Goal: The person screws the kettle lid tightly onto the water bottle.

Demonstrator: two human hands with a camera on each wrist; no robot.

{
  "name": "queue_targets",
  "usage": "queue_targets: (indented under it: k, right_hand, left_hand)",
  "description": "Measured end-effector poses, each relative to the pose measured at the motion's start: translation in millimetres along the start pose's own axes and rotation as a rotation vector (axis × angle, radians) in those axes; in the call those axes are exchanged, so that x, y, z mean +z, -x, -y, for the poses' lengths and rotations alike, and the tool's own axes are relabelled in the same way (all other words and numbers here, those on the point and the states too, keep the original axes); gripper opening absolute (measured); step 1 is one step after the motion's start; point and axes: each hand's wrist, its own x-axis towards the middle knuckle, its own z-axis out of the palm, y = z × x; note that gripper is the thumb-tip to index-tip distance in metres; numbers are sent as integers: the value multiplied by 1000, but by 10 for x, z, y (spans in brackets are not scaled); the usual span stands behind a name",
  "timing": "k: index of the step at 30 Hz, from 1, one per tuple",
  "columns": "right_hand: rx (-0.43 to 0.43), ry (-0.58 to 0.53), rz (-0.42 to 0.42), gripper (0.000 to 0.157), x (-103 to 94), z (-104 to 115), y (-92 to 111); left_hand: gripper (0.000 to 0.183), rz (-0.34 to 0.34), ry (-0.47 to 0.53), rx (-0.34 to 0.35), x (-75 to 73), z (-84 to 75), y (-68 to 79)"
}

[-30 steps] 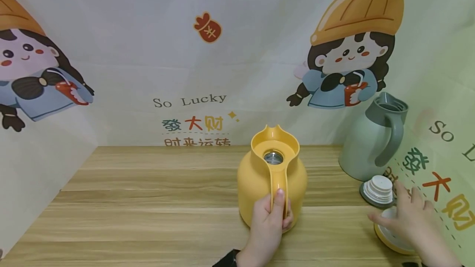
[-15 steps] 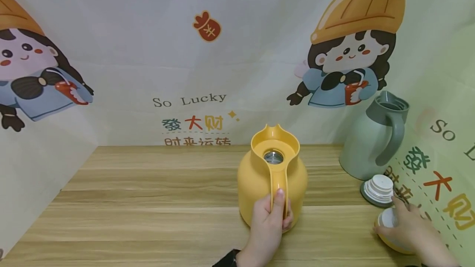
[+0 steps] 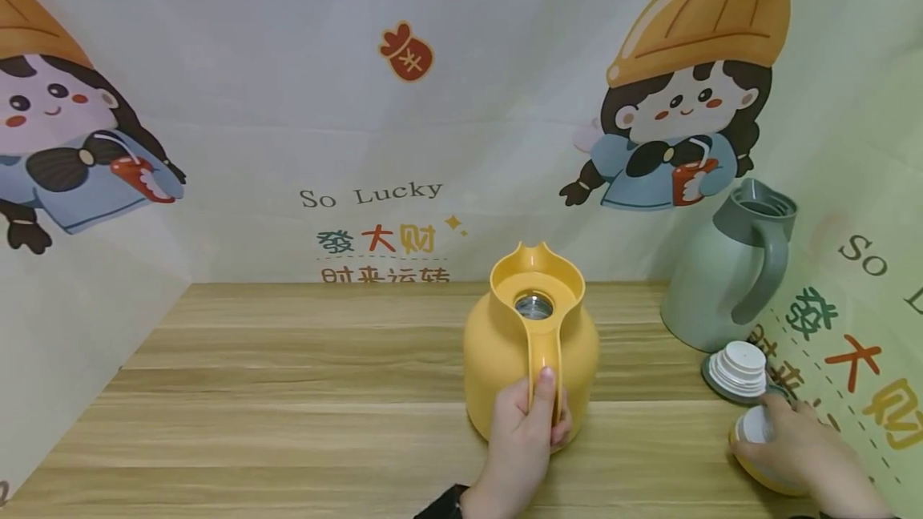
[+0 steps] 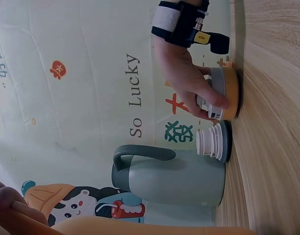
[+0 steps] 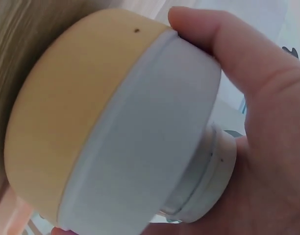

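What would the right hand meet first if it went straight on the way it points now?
Probably the grey lid: it sits just ahead of the right hand and the yellow lid in its grip, in both head and left wrist views. The gap is hard to judge.

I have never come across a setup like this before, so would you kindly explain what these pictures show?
Nothing mechanical is at work here: a person uses two hands. The head picture looks forward and down at the wooden table. Each wrist also wears a camera; the left one's picture appears turned sideways. The left hand holds the yellow jug by its handle; the jug's mouth is open. The right hand grips a yellow and white lid, seen close up in the right wrist picture. Near it on the table are a white stopper with a gray base and, behind that, a green jug.
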Motion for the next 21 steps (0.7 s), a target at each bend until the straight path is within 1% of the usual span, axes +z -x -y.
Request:
queue_targets:
  k: [3,10,14,18,21]
  right_hand:
    - [-6,13,13,101,3,-19,-8]
    - [-11,49,79,103,-48,8,-11]
    - [-16,61,70,99,-67,37,1]
    - [-24,57,50,98,-88,63,16]
    - [-38,49,10,97,-101,97,40]
  left_hand:
    - [45,-2,-1,-5,2,1,1]
    - [45,-6,4,-1,12,-2,8]
    - [46,-8,9,4,16,-6,10]
    - [46,-12,11,8,16,-9,8]
    - [46,-13,7,12,12,-10,7]
